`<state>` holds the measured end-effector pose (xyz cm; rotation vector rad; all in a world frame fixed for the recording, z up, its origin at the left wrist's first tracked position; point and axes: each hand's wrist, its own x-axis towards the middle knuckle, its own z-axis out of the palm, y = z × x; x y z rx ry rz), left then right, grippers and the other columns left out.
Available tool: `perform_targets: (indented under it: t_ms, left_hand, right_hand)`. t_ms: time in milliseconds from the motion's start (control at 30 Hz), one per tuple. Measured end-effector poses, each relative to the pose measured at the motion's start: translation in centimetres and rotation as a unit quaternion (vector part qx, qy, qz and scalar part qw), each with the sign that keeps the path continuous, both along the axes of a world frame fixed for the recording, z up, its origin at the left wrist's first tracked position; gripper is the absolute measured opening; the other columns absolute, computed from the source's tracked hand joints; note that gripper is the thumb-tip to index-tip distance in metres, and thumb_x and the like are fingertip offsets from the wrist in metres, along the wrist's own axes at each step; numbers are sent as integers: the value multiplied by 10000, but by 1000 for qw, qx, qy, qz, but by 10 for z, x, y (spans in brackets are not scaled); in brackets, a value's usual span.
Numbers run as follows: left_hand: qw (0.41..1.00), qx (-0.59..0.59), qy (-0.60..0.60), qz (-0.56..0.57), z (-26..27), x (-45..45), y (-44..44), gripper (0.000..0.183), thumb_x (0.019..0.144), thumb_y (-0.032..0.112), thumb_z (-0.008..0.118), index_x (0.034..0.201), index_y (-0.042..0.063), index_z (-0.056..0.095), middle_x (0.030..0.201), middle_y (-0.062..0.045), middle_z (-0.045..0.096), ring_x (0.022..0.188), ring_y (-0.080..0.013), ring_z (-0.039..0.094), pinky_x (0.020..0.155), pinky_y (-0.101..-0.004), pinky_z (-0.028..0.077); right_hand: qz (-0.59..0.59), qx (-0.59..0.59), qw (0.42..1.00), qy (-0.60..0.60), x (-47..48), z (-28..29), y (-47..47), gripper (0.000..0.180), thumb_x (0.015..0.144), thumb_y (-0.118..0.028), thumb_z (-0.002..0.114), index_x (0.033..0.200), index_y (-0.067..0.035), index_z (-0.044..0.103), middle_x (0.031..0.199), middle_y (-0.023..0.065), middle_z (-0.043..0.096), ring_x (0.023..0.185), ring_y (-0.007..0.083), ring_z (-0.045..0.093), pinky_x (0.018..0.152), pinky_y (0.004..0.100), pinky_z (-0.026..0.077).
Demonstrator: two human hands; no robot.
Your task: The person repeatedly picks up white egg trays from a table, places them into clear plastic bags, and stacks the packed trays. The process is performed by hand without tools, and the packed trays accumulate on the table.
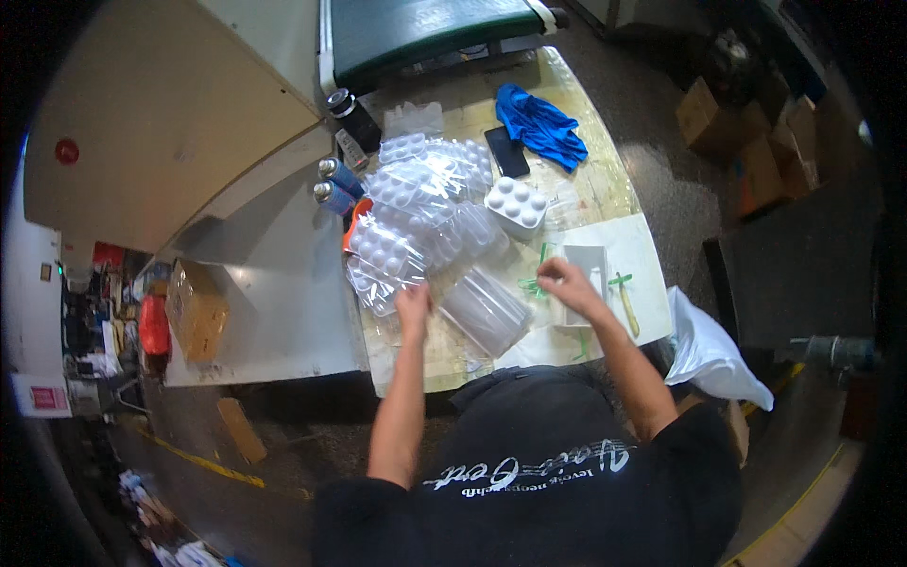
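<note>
My left hand [413,308] has its fingers closed at the lower corner of a clear plastic bubble tray [386,251], which lies over the near left of a pile of similar trays [414,188]. My right hand [570,287] is curled above the left side of a shallow white box [599,262]. Strips of green tape [530,285] show just left of its fingertips; whether it holds one cannot be made out. Between my hands lies a stack of clear plastic sleeves [485,312]. A white tray with rounded bumps [516,202] sits behind them.
Two spray cans [333,198], a black bottle [354,117] and a remote control [351,149] line the table's left side. A phone [507,152] and blue cloth [542,127] lie at the back. A knife-like tool [628,308] lies right of the box. Beyond is a green conveyor belt [432,35].
</note>
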<state>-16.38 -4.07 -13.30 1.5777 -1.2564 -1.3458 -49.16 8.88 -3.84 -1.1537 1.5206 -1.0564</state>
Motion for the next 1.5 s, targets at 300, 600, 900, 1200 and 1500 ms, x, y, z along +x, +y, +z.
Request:
perform_targets:
  t_ms: [300,600,900,1200,1500]
  left_hand:
    - [888,133,-419,-136,-18,-24,132,644,781,653,584,927,26,610,932,-202,665,917,-375,630,805,-473,466]
    - [926,76,-347,-128,-19,-29,144,470,857,503,576,945,42,572,917,-226,649,891,-439,604,761,-500,460]
    - [889,89,-406,-195,6,-27,139,555,865,542,539,1063,24,510,952,-257,637,937,-448,592,796,-522,443]
    - [830,12,-476,-291,-5,-19,148,395,982,386,355,1110,40,497,994,-261,625,945,-442,611,797,-568,442]
    - [825,-19,-472,-311,-2,-21,149,409,963,410,377,1063,36,509,979,-242,639,888,-419,632,762,-542,466]
  right_hand:
    - [-26,-52,875,481,-29,-23,-124,796,668,-372,792,1279,-12,431,1224,208,510,1161,378,488,942,470,418]
    - [21,42,869,492,-25,-28,-131,842,628,-440,808,1257,-28,429,1208,188,532,1140,352,525,915,499,428]
    - [48,61,831,552,-20,-34,-148,884,679,-479,775,1346,-37,399,1171,167,557,1141,316,526,966,536,375]
    - [22,-18,811,585,-20,-33,-142,729,683,-424,768,1203,-8,473,1043,169,587,1021,317,573,877,455,417]
    - [45,-20,828,558,-21,-24,-142,675,699,-401,772,1141,18,481,1007,193,589,987,345,587,870,438,447]
